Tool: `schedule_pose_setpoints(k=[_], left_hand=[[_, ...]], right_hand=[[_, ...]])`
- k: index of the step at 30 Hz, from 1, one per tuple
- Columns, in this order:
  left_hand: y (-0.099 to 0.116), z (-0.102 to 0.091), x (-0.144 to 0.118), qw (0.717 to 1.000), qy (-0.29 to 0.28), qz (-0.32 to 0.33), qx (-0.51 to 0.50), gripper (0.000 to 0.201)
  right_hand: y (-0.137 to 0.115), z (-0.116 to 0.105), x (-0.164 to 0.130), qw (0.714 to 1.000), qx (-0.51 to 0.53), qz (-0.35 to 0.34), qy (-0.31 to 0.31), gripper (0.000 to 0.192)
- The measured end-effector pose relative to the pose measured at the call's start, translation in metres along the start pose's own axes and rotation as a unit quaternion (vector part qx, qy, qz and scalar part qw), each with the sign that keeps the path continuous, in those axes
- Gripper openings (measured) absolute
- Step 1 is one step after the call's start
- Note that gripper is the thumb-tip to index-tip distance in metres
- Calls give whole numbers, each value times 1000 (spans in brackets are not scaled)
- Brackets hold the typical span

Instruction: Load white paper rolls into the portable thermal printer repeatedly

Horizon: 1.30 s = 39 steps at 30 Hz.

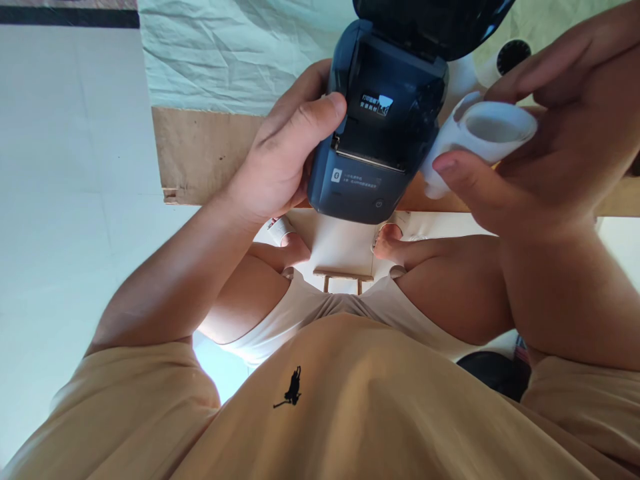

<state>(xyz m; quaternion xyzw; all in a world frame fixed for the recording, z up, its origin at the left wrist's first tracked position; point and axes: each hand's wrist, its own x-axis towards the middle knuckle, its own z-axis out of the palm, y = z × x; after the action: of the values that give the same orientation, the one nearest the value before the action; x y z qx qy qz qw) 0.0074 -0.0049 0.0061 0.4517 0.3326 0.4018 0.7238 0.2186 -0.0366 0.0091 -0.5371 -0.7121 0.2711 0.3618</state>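
Note:
A dark blue label printer point(350, 193) is held up over the table edge, its black lid point(435, 27) raised and its paper bay showing. My left hand point(295, 133) grips the printer's left side, thumb on the rim of the casing. In my right hand point(540, 153), thumb and fingers close around a white paper roll point(450, 147) with a hollow core. The roll sits right beside the printer's right edge; whether they touch I cannot tell. A small label with white characters is visible inside the bay.
A wooden table point(200, 157) with a pale green wrinkled cloth point(225, 53) lies beyond my hands. Behind my right fingers is a white object with a round black part point(513, 57). My legs and a wooden stool point(343, 275) are below the table.

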Motion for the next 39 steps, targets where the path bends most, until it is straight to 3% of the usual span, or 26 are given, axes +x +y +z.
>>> schedule_pose_setpoints(k=[4, 9, 15, 20, 33, 39], left_hand=[[1, 1, 0, 1000, 6, -5, 5, 18], [1, 0, 0, 1000, 2, -5, -3, 15], [3, 2, -1, 1000, 3, -4, 7, 20], [5, 5, -1, 999, -16, 2, 48, 29], [4, 7, -1, 998, -15, 10, 65, 31], [3, 5, 0, 998, -14, -3, 63, 30]], right_hand=[[-6, 0, 4, 993, 12, -111, 30, 46], [-13, 1, 3, 995, -2, -91, 34, 43], [-18, -2, 2, 978, -165, -125, 15, 27], [-21, 0, 0, 989, -119, -86, 4, 28], [-12, -1, 0, 953, -271, -112, -72, 29], [-7, -3, -2, 947, -289, -96, -100, 26]])
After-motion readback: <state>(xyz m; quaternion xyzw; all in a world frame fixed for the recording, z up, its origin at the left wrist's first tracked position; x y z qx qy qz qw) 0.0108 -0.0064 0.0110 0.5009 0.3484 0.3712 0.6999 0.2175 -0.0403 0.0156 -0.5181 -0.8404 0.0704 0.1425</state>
